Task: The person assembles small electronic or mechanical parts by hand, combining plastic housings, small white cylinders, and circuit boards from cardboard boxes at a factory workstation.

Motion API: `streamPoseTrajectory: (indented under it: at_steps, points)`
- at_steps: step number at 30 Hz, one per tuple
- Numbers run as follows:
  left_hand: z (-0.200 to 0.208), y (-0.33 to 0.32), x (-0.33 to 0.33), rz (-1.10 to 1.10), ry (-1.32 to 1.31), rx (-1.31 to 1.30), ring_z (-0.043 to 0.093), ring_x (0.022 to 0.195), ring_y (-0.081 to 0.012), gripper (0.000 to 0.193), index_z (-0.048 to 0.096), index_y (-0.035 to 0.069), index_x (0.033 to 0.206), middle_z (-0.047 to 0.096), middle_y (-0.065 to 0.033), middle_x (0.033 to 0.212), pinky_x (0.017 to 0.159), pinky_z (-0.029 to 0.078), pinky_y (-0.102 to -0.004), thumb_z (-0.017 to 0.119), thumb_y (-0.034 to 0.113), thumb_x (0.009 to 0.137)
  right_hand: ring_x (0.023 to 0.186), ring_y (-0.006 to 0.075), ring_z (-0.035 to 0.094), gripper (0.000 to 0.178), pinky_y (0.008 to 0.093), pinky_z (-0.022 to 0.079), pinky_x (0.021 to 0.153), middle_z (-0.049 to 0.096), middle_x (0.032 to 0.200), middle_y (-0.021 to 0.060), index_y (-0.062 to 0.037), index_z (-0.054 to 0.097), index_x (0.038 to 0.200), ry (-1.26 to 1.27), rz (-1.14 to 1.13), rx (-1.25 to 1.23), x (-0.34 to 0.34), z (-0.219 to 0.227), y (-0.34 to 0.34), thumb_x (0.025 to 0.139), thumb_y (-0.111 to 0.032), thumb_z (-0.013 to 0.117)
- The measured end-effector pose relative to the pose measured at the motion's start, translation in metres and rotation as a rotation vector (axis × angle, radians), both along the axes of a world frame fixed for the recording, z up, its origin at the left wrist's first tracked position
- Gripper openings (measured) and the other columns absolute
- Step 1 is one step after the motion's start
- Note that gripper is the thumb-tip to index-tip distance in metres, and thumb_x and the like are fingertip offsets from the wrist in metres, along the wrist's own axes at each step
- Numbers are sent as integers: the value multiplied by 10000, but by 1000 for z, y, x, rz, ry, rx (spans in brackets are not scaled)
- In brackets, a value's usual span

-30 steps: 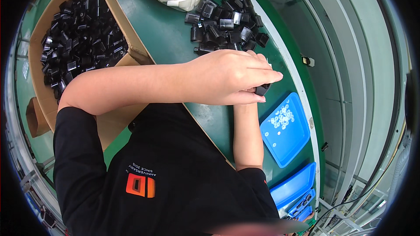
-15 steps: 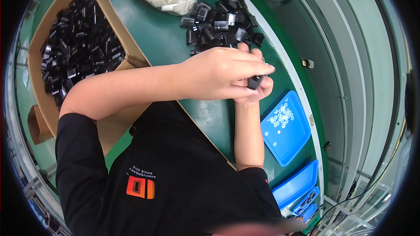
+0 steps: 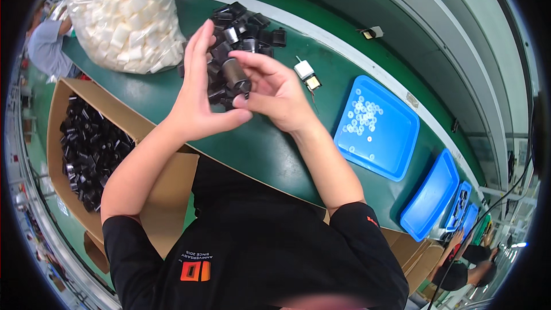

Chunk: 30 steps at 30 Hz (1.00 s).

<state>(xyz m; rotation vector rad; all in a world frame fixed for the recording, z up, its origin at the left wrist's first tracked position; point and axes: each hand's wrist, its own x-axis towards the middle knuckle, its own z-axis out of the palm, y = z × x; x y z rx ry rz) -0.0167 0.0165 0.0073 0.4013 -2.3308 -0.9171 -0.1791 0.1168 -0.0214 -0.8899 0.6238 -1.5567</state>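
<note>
A black cylindrical plastic part (image 3: 236,75) stands out between my two hands, over the pile. My right hand (image 3: 276,90) grips it between thumb and fingertips. Facing it, my left hand (image 3: 198,95) is open, its fingers stretched out and its thumb pointing toward the right hand. Behind and below them, a heap of black plastic caps (image 3: 248,30) lies on the green table (image 3: 275,152). Part of that heap is hidden by the hands.
A clear bag of white pieces (image 3: 123,17) stands far left. Near left, a cardboard box (image 3: 166,195) holds many black parts. Right are a blue tray (image 3: 387,158) with small white washers and another blue tray (image 3: 422,212). A small white-and-yellow component (image 3: 307,74) lies between. People are at both sides.
The view has swung, shifting the scene. My hands, earlier overlapped around a black part, have come apart; the left has opened and the right keeps a black part.
</note>
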Motion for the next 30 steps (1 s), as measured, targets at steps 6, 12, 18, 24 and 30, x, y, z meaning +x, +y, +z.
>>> streamPoseTrajectory:
  at_steps: [6, 12, 18, 24, 30]
  points:
    - [-24, -1, 2, -141, 14, 574, 411, 1254, -262, 1133, 8, 88, 1534, 283, -160, 1373, 1068, 351, -396, 726, 538, 782, 1243, 196, 505, 698, 348, 406, 1060, 507, 1356, 103, -4, 411, 1398, -45, -83, -120, 27, -18, -9, 803, -58, 772]
    - [-7, 7, -5, -79, -88, 398, 428, 1181, -247, 1191, 100, 72, 1491, 276, -134, 1332, 1018, 380, -377, 831, 537, 674, 1186, 199, 538, 711, 319, 442, 1008, 544, 1272, 99, -6, 427, 1367, -3, -212, 6, 28, -16, -2, 740, -68, 757]
    - [-12, 10, -3, 3, -59, 241, 340, 1247, -326, 1080, 158, -10, 1446, 289, -217, 1303, 1065, 320, -429, 793, 495, 732, 1113, 175, 583, 687, 313, 473, 982, 561, 1233, 96, -2, 452, 1323, -117, -186, -15, 35, -26, -7, 755, -142, 813]
    - [-15, 11, -2, -11, -38, 268, 348, 1250, -339, 1018, 207, -19, 1417, 323, -222, 1287, 1072, 302, -432, 783, 492, 751, 1129, 190, 591, 667, 327, 471, 999, 572, 1247, 113, 17, 461, 1312, -96, -220, -42, 31, -37, -6, 767, -135, 815]
    - [-24, -2, -5, -72, -111, 388, 277, 1337, -344, 1055, 125, -23, 1483, 248, -235, 1386, 1129, 246, -431, 733, 515, 810, 990, 181, 619, 567, 317, 522, 881, 581, 1187, 103, -9, 475, 1317, -120, -128, 17, 9, -32, -12, 814, -61, 733]
